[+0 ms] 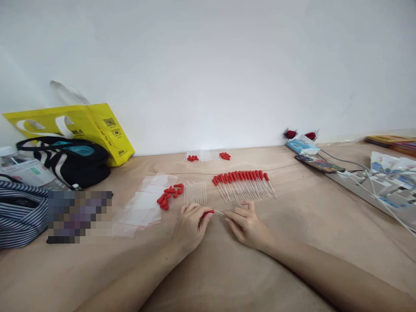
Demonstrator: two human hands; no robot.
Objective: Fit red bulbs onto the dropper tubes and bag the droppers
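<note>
L hand (191, 224): grips red bulb (208, 212). R hand (246, 224): pinches clear tube (219, 212), end at bulb. Desk (299, 225), beyond: droppers (240, 176), bare tubes (195, 192) adj.

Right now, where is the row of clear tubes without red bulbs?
In the head view, the row of clear tubes lies just left of centre, beyond the left hand, between the loose red bulbs and the red-topped droppers.

Bench (308, 247) layout, left to right.
Shopping bag (100, 130) far left; plastic bags (138, 208); loose bulbs (165, 201) at their right edge, perhaps partly on them; tubes (195, 192); droppers (242, 177) in a row; power strip (355, 186) far right. Behind tubes and droppers, near the wall (208, 78): two bulb clusters (193, 158).
</note>
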